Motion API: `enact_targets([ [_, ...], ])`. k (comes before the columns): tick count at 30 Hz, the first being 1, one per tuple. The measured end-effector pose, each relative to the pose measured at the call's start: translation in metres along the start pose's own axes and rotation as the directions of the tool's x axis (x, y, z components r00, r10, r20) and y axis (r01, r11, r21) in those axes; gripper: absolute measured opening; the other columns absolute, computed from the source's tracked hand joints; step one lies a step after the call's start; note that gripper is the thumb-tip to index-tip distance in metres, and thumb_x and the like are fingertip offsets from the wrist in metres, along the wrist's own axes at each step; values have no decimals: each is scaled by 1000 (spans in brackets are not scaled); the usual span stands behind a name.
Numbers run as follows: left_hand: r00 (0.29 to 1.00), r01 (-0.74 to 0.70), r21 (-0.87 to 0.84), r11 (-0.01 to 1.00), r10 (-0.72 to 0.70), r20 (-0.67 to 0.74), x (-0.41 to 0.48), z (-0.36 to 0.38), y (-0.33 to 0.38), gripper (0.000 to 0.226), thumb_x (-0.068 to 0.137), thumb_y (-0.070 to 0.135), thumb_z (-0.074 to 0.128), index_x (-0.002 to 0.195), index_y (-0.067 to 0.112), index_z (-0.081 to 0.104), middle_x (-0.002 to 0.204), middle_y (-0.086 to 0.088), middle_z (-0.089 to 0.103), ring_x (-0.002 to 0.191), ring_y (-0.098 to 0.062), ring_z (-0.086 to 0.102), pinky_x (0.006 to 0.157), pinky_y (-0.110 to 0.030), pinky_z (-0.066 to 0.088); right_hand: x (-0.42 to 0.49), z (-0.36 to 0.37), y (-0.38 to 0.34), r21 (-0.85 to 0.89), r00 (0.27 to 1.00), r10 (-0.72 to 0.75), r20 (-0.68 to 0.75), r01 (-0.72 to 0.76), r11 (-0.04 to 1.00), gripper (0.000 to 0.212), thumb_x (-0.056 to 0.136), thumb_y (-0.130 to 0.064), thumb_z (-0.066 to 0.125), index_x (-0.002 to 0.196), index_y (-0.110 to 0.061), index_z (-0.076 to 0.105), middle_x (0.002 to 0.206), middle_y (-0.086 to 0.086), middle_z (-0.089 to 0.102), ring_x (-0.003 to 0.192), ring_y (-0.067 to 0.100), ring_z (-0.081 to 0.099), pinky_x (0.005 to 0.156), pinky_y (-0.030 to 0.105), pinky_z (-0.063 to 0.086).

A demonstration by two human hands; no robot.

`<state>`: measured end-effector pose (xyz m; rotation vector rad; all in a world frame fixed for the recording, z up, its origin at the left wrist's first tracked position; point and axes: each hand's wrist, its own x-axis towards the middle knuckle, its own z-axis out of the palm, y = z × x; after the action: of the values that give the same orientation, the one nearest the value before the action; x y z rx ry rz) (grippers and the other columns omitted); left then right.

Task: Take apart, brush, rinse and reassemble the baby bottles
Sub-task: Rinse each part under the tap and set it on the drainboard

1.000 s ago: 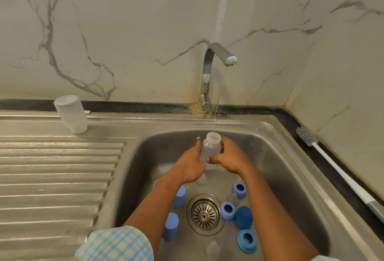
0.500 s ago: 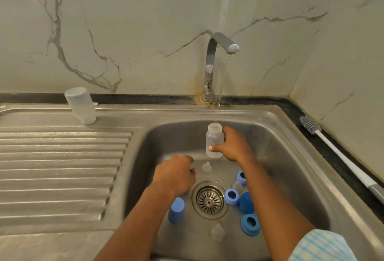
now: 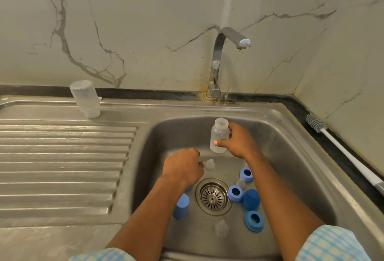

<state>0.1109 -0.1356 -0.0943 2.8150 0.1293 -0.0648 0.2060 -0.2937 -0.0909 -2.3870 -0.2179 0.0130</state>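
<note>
Head view: right hand point(image 3: 239, 142) grips bottle point(image 3: 218, 136) mouth-up under tap point(image 3: 228, 53) trickle, presumably rinsing; left hand point(image 3: 182, 167) curled beside teat point(image 3: 209, 164), I can't tell its grip.

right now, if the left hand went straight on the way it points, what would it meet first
The clear teat lying in the sink, just past the left hand; whether they already touch is unclear.

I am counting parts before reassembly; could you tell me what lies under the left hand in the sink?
A clear teat lies by the fingertips of the left hand, and a blue cap shows beside the forearm. Anything beneath the palm is covered.
</note>
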Motion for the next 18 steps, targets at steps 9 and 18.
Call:
enact_targets([
  [9, 1000, 1, -27, 1000, -1, 12, 1, 2, 2, 28, 98, 38, 56, 117, 20, 64, 110, -1, 70, 96, -19, 65, 86, -36, 55, -1, 1, -2, 30, 1000, -10, 24, 9, 999, 58, 78, -27, 81, 128, -19, 55, 122, 1, 63, 110, 21, 60, 91, 35, 48],
  [18, 1000, 1, -48, 999, -1, 0, 1, 1, 1, 27, 98, 37, 56, 117, 20, 64, 107, 0, 69, 93, -18, 65, 83, -34, 55, -6, -1, -12, 35, 999, 21, 35, -23, 999, 56, 80, -29, 79, 128, -14, 56, 122, 7, 65, 109, 24, 61, 89, 32, 48],
])
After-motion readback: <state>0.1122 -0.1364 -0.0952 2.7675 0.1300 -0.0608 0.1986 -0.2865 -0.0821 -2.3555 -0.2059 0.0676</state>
